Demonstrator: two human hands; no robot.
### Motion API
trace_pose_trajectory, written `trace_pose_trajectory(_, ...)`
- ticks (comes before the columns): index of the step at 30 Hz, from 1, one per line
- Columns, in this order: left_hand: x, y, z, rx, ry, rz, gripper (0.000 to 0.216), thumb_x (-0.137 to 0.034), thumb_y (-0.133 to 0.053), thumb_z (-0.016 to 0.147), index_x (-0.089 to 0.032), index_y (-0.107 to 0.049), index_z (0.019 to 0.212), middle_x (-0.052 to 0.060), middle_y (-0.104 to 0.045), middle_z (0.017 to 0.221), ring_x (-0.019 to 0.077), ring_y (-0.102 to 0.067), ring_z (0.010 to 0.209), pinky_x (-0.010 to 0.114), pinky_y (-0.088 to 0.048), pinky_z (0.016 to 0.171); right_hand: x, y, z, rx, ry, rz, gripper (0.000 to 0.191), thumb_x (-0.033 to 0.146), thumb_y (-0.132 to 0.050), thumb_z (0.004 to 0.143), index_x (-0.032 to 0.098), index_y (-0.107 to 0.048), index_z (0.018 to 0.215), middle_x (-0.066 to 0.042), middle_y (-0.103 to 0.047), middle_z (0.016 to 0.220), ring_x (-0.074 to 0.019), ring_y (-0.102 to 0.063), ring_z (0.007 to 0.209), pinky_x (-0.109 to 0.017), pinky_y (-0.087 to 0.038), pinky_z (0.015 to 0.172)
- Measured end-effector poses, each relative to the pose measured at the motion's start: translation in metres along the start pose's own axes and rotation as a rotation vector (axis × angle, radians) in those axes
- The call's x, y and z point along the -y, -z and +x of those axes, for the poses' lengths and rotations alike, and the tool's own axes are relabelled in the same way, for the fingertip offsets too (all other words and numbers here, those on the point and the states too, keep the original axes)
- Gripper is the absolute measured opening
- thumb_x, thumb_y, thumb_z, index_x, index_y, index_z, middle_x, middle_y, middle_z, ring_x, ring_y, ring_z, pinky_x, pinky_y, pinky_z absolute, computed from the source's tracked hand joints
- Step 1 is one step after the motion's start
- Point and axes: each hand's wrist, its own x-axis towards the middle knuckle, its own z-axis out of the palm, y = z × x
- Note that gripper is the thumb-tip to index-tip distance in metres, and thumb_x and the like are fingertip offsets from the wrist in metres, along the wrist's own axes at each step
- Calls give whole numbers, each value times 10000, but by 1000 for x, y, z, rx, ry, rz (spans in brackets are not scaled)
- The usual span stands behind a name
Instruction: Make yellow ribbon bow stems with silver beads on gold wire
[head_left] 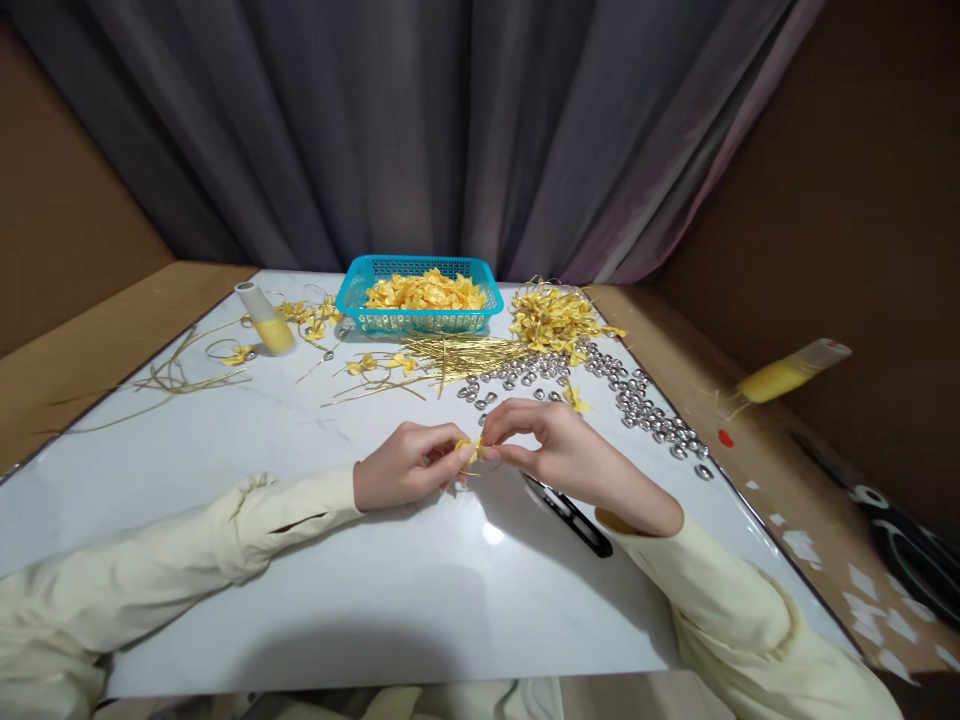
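A small yellow ribbon bow point(474, 449) with a thin gold cord loop hangs just above the white tabletop, pinched between both hands. My left hand point(411, 463) closes thumb and finger on its left side. From the right, my right hand point(551, 440) pinches the same bow with its fingertips, which partly hide it. Beneath my right hand lies a black-handled craft knife point(574, 515). Beyond the hands are gold cords point(469, 357), a lone yellow bow point(576, 398) and many silver heart-shaped rings point(645, 405).
A blue basket point(345, 297) of yellow bows point(427, 290) stands at the back. Right of it is a heap of bows with cords point(559, 315). A glue bottle point(266, 320) stands at left; another bottle point(795, 370) and black scissors point(911, 550) are on the right.
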Motion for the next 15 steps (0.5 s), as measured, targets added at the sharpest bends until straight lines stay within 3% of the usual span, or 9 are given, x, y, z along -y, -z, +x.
trace_pose_trajectory(15,3,-1,-2,6,-35,6,214,-249,-440,880,-126,-584,781,20,-656,562,80,-557,440,161,-449,454,0,-5,2,-10,-5,67,158,68,-564,771,164,-624,660,-34,-628,824,-133,-582,737,-279,-458,716)
